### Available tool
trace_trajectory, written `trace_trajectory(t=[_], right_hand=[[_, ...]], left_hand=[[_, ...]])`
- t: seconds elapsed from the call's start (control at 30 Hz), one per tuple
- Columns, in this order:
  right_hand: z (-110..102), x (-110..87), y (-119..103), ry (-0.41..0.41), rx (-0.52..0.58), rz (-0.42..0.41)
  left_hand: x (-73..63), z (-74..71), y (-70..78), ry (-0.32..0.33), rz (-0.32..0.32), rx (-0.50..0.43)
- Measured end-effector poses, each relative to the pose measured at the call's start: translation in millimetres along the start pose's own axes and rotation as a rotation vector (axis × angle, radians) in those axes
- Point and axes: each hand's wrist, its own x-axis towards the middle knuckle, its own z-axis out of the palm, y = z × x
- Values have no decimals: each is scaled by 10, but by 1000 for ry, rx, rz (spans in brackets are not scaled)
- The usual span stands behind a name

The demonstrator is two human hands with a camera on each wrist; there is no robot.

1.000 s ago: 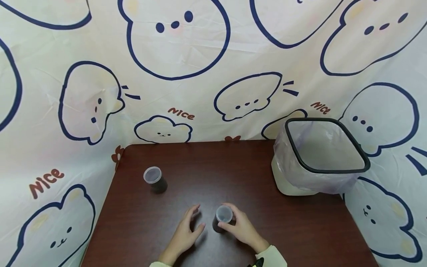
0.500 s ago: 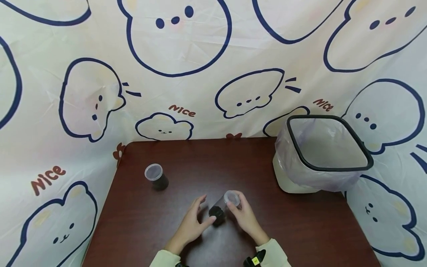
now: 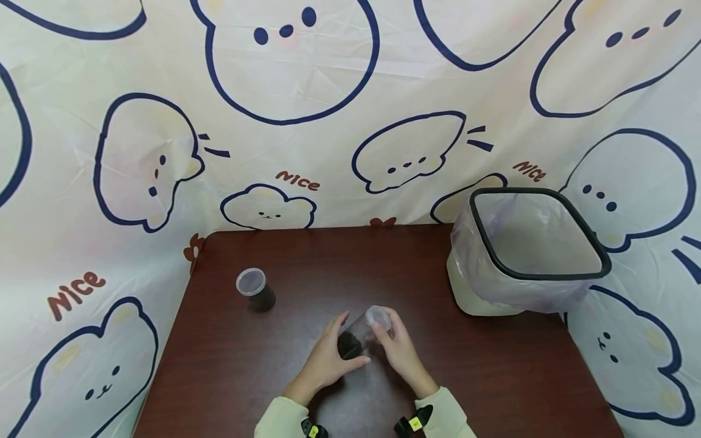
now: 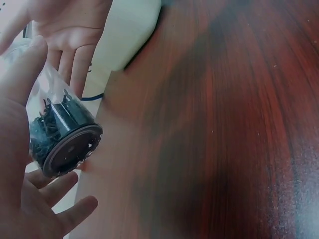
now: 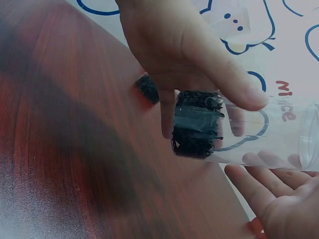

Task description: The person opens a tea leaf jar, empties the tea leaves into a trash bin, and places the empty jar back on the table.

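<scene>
A clear plastic jar [image 3: 357, 333] with a pale lid [image 3: 378, 317] holds dark, dry shreds like tea leaves, gathered at its base. It is tilted, base down to the left, between both hands. My left hand [image 3: 323, 360] grips its lower part, thumb across the near side in the left wrist view, where the jar's round base [image 4: 72, 150] faces the camera. With thumb and fingers my right hand [image 3: 404, 353] holds the lid end. In the right wrist view the dark shreds [image 5: 197, 124] fill about a third of the jar.
A second lidded jar [image 3: 257, 291] with dark contents stands upright at the table's back left. On the right, a cream bin [image 3: 482, 301] with a black rim and plastic liner stands on the brown table [image 3: 328, 261]. A cartoon-printed cloth [image 3: 306, 152] hangs behind.
The right hand has tipped the jar from upright and raised it slightly, lid toward the upper right. My left hand, apart from it earlier, has moved right and closed round its base.
</scene>
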Motion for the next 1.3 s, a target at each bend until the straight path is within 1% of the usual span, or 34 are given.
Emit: trace_trajectory(t=[0.2, 0.33, 0.47, 0.7, 0.77, 0.9, 1.0, 1.13, 1.23, 1.3], right_hand=[[4, 2, -25, -36, -20, 17], [13, 5, -26, -55, 13, 16], [23, 8, -31, -45, 30, 13], [19, 19, -59, -18, 18, 20], [17, 19, -63, -13, 9, 25], [22, 28, -57, 3, -4, 38], [28, 34, -47, 17, 27, 31], [36, 52, -48, 39, 105, -13], [44, 78, -77, 59, 167, -67], [49, 100, -106, 65, 220, -105]], left_hand=[[33, 28, 17, 15, 14, 5], [42, 48, 26, 16, 22, -10], [44, 58, 42, 11, 18, -22], [80, 45, 94, -18, 66, -46], [81, 44, 111, -22, 64, -38], [81, 58, 135, 12, 73, -18], [86, 73, 147, 59, 71, -16], [96, 83, 168, 117, 64, -15], [101, 92, 195, 134, 76, -5], [103, 102, 219, 135, 87, 5]])
